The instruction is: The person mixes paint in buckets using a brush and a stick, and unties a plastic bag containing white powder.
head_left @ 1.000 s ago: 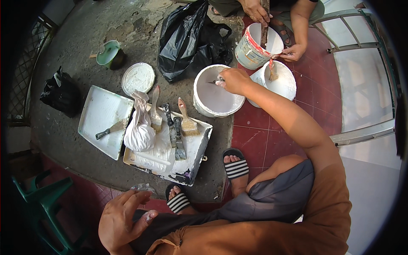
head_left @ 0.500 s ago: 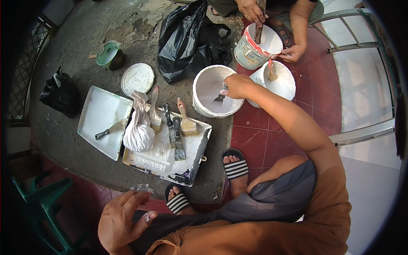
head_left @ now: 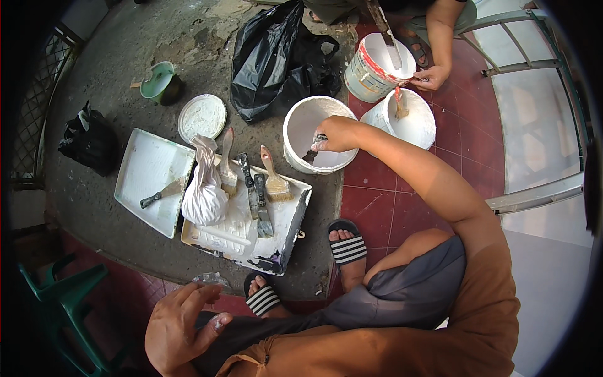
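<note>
At the lower left stands a green plastic chair; above it, at mid-left, sits a small black bag. Next comes a shallow white tray with a scraper lying in it, and a green pot farther up. At the lower left of centre hangs the person's left hand, holding nothing, its fingers loosely bent and its thumb standing apart (there is a white smear on the thumb tip). A white-coated lid lies above a tied white cloth bundle, which rests with brushes and scrapers on a second tray. A large black bag fills the upper centre. Just right of centre, the right hand has its fingers clamped on a dark-handled scraper, the blade down inside a white bucket. At the upper right, a co-worker's hand touches a red-rimmed bucket (a stick leans in it), just beside another white bucket containing a brush.
</note>
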`<state>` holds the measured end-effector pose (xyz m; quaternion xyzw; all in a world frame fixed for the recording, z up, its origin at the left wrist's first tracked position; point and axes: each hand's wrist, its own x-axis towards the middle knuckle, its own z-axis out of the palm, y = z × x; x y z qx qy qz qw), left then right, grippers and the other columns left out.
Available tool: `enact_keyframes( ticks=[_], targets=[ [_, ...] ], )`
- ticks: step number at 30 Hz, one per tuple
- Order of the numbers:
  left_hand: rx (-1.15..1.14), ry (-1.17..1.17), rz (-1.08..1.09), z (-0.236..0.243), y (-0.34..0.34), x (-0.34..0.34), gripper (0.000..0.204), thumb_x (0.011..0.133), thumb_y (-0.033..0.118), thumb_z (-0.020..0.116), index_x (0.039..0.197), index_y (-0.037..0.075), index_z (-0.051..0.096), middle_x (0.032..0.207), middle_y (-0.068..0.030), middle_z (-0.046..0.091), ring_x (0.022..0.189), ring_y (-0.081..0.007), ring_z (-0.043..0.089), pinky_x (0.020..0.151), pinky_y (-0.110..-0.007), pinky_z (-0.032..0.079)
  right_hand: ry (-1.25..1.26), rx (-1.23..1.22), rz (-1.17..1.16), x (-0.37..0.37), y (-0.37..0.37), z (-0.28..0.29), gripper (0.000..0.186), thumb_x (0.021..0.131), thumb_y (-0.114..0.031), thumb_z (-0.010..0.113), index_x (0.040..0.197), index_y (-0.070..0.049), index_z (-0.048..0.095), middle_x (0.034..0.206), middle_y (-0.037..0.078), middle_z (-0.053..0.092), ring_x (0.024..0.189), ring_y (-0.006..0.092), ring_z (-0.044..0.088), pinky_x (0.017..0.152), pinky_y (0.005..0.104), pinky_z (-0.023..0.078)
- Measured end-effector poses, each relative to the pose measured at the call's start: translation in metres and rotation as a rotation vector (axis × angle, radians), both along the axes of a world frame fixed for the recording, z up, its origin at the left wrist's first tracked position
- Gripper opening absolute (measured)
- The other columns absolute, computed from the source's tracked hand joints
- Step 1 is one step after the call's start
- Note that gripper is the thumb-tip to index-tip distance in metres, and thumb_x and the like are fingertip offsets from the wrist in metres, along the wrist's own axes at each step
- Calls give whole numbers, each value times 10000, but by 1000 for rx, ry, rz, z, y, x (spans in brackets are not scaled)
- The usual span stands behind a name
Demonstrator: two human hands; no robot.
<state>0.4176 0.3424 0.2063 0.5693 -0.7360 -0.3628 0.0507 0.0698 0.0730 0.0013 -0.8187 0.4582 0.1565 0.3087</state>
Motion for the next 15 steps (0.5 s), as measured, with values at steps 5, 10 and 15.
enact_keyframes(
  ticks=[5, 10, 15],
  targets=[
    [0, 11, -3, 0, 0, 0, 457, 856, 334, 756, 1137, -10, 649, 915, -151, 689, 822, -307, 700, 727, -383, 553, 77, -94, 92, -4, 5, -4, 419, 899, -399, 715, 1094, -28, 717, 1058, 197, 717, 1034, 377, 676, 921, 472, 516],
    [2, -5, 1, 1, 0, 0, 459, 858, 340, 753, 1135, -11, 649, 918, -149, 691, 824, -305, 700, 729, -384, 552, 70, -100, 68, -5, 4, 1, 419, 899, -404, 711, 1092, -33, 716, 1070, 183, 715, 1055, 375, 668, 927, 473, 513],
    [-3, -11, -4, 1, 0, 0, 454, 855, 328, 756, 1139, -10, 650, 916, -146, 689, 827, -304, 699, 730, -383, 551, 44, -202, 17, -10, -5, -3, 388, 918, -385, 689, 1099, -43, 717, 1089, 177, 713, 1058, 369, 669, 929, 474, 514]
  ],
)
